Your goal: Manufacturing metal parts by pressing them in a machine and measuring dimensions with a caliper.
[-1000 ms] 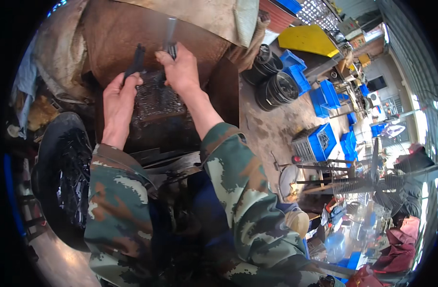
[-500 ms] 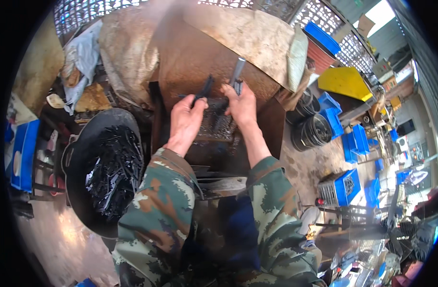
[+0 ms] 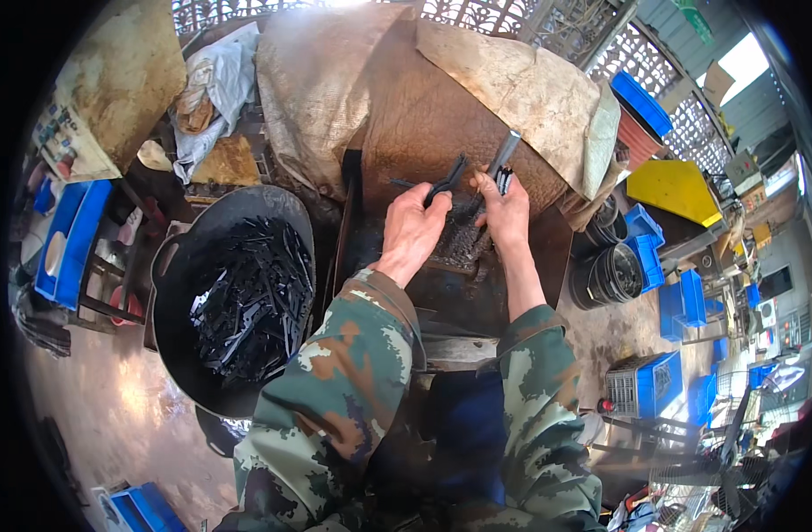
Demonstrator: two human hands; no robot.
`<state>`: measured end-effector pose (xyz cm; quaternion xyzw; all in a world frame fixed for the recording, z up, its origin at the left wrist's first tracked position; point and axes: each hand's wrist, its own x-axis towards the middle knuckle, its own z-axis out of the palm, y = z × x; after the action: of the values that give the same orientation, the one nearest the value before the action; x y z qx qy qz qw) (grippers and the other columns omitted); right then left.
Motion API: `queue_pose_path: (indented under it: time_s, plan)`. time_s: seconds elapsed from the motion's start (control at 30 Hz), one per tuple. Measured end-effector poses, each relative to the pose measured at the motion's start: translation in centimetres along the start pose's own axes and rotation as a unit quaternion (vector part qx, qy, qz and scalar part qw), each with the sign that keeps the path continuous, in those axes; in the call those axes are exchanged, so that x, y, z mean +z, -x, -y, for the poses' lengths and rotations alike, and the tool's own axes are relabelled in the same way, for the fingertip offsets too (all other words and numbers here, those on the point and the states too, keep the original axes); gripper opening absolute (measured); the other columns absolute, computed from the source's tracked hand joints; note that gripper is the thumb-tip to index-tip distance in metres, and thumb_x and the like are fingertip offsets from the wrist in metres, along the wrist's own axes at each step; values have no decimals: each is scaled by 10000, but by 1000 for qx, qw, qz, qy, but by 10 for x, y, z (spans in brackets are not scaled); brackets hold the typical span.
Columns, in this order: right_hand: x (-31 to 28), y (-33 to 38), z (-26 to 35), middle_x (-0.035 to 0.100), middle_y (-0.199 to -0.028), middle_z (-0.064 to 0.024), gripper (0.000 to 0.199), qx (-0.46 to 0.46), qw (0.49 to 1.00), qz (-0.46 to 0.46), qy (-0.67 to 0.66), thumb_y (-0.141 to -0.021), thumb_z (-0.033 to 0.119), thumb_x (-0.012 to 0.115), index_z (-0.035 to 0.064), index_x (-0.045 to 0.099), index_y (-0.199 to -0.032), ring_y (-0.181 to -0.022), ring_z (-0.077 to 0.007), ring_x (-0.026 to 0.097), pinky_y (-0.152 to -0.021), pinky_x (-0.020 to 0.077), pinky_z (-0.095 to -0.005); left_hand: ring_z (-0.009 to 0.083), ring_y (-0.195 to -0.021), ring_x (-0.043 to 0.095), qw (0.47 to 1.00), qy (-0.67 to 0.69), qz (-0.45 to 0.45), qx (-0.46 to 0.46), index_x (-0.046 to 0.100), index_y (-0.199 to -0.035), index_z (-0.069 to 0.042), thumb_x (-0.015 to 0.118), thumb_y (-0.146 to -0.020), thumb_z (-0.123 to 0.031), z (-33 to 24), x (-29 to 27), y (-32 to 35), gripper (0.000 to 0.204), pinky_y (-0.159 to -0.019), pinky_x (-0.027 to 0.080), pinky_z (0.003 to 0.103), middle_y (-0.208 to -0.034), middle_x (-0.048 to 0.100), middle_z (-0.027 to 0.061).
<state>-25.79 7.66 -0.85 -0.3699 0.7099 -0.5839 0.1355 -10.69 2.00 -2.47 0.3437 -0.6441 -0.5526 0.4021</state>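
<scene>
My left hand (image 3: 415,226) is closed round a few thin dark metal strips (image 3: 459,168); their ends stick out past the thumb and fingers at different angles. My right hand (image 3: 509,211) grips a bright grey metal bar (image 3: 509,146), tilted up and away from me, with its lower part hidden by the fingers. Another short dark piece shows beside that bar. Both hands are close together over a wet, dark, grainy block (image 3: 455,253) inside a rusty metal housing (image 3: 410,133). At left stands a black rubber tub (image 3: 180,306) holding many loose dark strips (image 3: 259,297).
Stained sheeting (image 3: 521,89) drapes over the housing's back and right. Black buckets (image 3: 611,275) and blue crates (image 3: 682,301) stand on the floor at right. A yellow panel (image 3: 672,191) lies beyond them. A blue bin (image 3: 73,244) is at far left.
The whole view has swung left, so everything sits farther right in the picture. The strips in my left hand now spread apart, one pointing left. Both hands keep their hold.
</scene>
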Motion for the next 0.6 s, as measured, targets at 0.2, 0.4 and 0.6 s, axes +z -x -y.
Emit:
queue_pose_path:
  time_s: [0.2, 0.4, 0.6]
  plan:
    - [0, -3, -2, 710, -874, -68, 303, -3, 1000, 3, 14, -950, 271, 682, 3, 628, -1080, -453, -131, 550, -425, 457, -293, 245, -603, 508, 1000, -1, -4, -7, 616, -925, 29, 613, -900, -293, -7, -6, 4, 323, -638, 452, 392, -662, 566, 162]
    - [-1, -2, 0, 708, -877, -60, 308, -4, 1000, 4, 10, -949, 273, 683, 2, 629, -1084, -466, -131, 559, -418, 462, -287, 256, -594, 498, 1000, 0, -3, -18, 598, -880, 17, 610, -902, -293, -7, -7, 3, 311, -627, 440, 407, -648, 550, 160]
    - [-2, 1, 5, 707, -921, -58, 290, 6, 1000, 15, 25, -953, 246, 675, 35, 626, -1145, -626, -105, 592, -404, 470, -252, 231, -628, 556, 1000, 5, -8, -14, 638, -942, 12, 628, -890, -293, -4, -10, 4, 309, -649, 463, 391, -689, 604, 157]
